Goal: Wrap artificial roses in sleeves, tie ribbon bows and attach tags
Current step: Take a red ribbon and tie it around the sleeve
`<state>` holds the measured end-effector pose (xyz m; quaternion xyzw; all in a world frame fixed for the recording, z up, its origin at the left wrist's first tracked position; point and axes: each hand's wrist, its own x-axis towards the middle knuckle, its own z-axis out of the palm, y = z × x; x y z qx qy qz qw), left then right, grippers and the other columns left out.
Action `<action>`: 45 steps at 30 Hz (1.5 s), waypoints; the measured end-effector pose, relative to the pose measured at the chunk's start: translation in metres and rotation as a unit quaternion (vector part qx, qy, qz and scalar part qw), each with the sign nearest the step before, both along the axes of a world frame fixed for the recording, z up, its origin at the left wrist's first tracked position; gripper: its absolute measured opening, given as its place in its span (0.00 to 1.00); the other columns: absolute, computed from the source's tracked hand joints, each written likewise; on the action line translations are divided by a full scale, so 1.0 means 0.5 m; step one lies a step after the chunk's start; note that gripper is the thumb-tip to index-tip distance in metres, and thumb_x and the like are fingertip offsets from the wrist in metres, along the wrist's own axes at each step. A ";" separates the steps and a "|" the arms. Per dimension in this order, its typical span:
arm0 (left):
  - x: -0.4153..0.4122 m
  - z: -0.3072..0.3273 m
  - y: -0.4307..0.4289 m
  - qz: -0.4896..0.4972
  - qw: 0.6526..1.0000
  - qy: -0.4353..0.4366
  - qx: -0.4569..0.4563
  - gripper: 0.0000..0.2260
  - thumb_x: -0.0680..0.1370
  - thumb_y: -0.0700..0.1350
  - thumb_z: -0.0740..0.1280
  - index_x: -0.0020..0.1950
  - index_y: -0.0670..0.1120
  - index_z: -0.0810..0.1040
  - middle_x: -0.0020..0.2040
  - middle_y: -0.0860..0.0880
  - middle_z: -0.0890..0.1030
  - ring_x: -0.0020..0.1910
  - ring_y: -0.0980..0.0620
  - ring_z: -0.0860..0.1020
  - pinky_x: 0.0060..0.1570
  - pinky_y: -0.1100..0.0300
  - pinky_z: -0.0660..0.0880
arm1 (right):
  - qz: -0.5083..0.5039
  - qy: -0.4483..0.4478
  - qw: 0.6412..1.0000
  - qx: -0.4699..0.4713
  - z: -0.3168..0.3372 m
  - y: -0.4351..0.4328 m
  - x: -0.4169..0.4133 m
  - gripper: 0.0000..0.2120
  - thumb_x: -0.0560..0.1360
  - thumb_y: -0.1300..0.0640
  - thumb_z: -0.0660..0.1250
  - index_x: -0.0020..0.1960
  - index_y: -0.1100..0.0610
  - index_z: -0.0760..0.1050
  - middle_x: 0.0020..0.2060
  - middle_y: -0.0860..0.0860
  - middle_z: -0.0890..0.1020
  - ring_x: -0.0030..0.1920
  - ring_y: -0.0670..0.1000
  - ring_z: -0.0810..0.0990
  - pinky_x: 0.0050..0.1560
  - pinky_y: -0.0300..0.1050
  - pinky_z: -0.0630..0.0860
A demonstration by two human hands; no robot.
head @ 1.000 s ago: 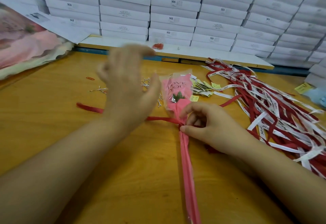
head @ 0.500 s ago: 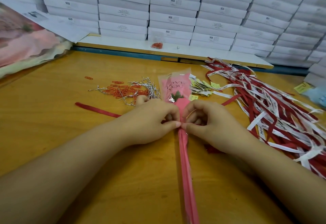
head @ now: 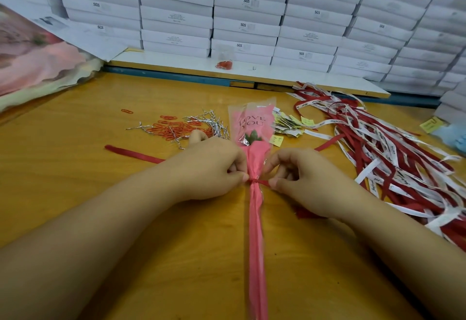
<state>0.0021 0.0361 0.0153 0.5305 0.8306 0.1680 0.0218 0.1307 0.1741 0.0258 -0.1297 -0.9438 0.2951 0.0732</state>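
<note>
A sleeved artificial rose (head: 253, 128) lies lengthwise on the wooden table, its pink sleeve printed "LOVE YOU" and its long stem wrap running toward me. A red ribbon (head: 133, 152) crosses under it and is knotted round the neck at the middle. My left hand (head: 214, 168) pinches the ribbon just left of the knot. My right hand (head: 300, 178) pinches the short red piece on the knot's right side. The ribbon's left tail trails out across the table; its right tail shows behind my right hand.
Red paper clips (head: 174, 128) and silver twist ties (head: 211, 123) lie beyond my left hand. Small yellow tags (head: 287, 124) sit right of the rose. A heap of red and white ribbons (head: 393, 153) fills the right side. White boxes (head: 247, 14) are stacked behind.
My left hand came down from above the table and joined the right at the sleeve's neck. The two hands have since drawn slightly apart, showing the red knot between them.
</note>
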 end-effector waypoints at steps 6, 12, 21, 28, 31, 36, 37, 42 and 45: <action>-0.005 0.019 -0.012 0.013 0.993 -0.120 -0.016 0.19 0.77 0.58 0.63 0.32 0.47 0.72 0.29 0.54 0.70 0.28 0.60 0.70 0.45 0.62 0.66 | 0.013 -0.070 0.997 0.023 0.014 0.011 0.015 0.11 0.76 0.48 0.67 0.40 0.55 0.78 0.27 0.48 0.74 0.26 0.44 0.69 0.29 0.37 0.67; -0.017 0.040 -0.037 -0.040 0.971 -0.219 -0.086 0.05 0.76 0.50 0.69 0.44 0.50 0.82 0.41 0.54 0.83 0.41 0.58 0.80 0.48 0.60 0.76 | 0.044 -0.048 0.983 -0.169 0.031 0.018 0.025 0.08 0.75 0.56 0.67 0.40 0.60 0.79 0.28 0.47 0.78 0.31 0.43 0.74 0.33 0.32 0.71; -0.001 0.035 -0.031 0.001 0.880 -0.451 0.150 0.15 0.76 0.50 0.65 0.31 0.49 0.83 0.31 0.48 0.75 0.33 0.49 0.69 0.31 0.66 0.65 | 0.066 0.041 0.955 -0.286 0.028 0.016 0.025 0.11 0.65 0.47 0.69 0.35 0.54 0.83 0.44 0.55 0.83 0.37 0.53 0.73 0.33 0.35 0.70; 0.006 0.013 -0.015 -0.040 0.827 -0.534 0.170 0.11 0.80 0.41 0.60 0.43 0.43 0.80 0.39 0.49 0.82 0.36 0.56 0.76 0.42 0.60 0.70 | 0.103 0.045 0.956 -0.271 0.020 0.016 0.025 0.07 0.76 0.63 0.65 0.46 0.61 0.82 0.32 0.47 0.81 0.33 0.41 0.77 0.34 0.32 0.72; 0.012 0.011 -0.013 -0.042 0.862 -0.475 0.173 0.08 0.79 0.42 0.63 0.44 0.45 0.81 0.39 0.48 0.80 0.35 0.56 0.75 0.36 0.64 0.72 | 0.105 0.048 0.954 -0.276 0.017 0.014 0.021 0.07 0.76 0.63 0.65 0.47 0.59 0.81 0.32 0.46 0.82 0.34 0.42 0.77 0.36 0.33 0.73; 0.012 0.006 -0.009 -0.040 0.897 -0.407 0.170 0.10 0.80 0.39 0.62 0.46 0.50 0.81 0.34 0.54 0.80 0.33 0.59 0.75 0.33 0.68 0.72 | 0.100 0.050 0.958 -0.266 0.015 0.011 0.019 0.07 0.75 0.63 0.65 0.49 0.58 0.82 0.35 0.47 0.83 0.37 0.45 0.79 0.39 0.36 0.76; 0.011 0.004 -0.009 -0.040 0.902 -0.398 0.162 0.11 0.80 0.38 0.62 0.48 0.51 0.81 0.34 0.55 0.80 0.33 0.59 0.75 0.33 0.69 0.72 | 0.098 0.052 0.960 -0.258 0.014 0.011 0.018 0.08 0.76 0.63 0.65 0.49 0.59 0.82 0.35 0.48 0.83 0.37 0.45 0.79 0.39 0.36 0.76; 0.013 0.001 -0.005 -0.042 0.912 -0.381 0.145 0.17 0.81 0.36 0.58 0.52 0.58 0.77 0.30 0.58 0.78 0.31 0.61 0.75 0.32 0.69 0.72 | 0.098 0.049 0.974 -0.200 0.019 0.008 0.020 0.07 0.77 0.65 0.64 0.50 0.60 0.81 0.30 0.44 0.81 0.30 0.39 0.77 0.33 0.33 0.73; 0.014 -0.002 -0.003 -0.042 0.923 -0.355 0.143 0.16 0.81 0.37 0.59 0.54 0.59 0.76 0.31 0.55 0.77 0.32 0.58 0.75 0.33 0.66 0.73 | 0.084 0.074 0.986 -0.127 0.019 0.010 0.019 0.05 0.76 0.59 0.67 0.46 0.54 0.81 0.33 0.52 0.81 0.31 0.51 0.78 0.36 0.53 0.75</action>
